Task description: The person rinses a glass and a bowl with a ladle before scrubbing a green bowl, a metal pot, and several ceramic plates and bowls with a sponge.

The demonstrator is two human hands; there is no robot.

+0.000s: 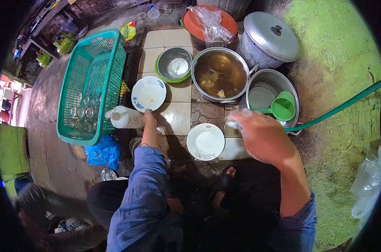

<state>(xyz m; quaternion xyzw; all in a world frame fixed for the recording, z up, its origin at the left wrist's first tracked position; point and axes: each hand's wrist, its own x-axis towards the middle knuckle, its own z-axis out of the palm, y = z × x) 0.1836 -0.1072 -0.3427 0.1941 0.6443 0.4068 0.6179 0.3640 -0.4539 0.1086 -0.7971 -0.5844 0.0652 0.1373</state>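
My left hand (148, 119) is closed at the near rim of a white bowl with blue flowers (149, 92), thumb on the edge; its other fingers are hidden. Right beside that hand is a white bottle (126, 117), tilted to the left. My right hand (262, 136) is raised on the right, its fingers closed round a whitish foamy wad (234, 123) whose kind I cannot make out. Between the hands a white plate (206, 142) lies face up on the ground, with whitish suds or wet shine on it.
A teal basket (63, 101) holds several glasses. Behind are stacked bowls (174, 63), a pot of brown water (220, 75), a pot with a green dipper (283, 107), a lidded pot (268, 40) and a red lid (194, 23). A green hose (341, 110) enters from the right.
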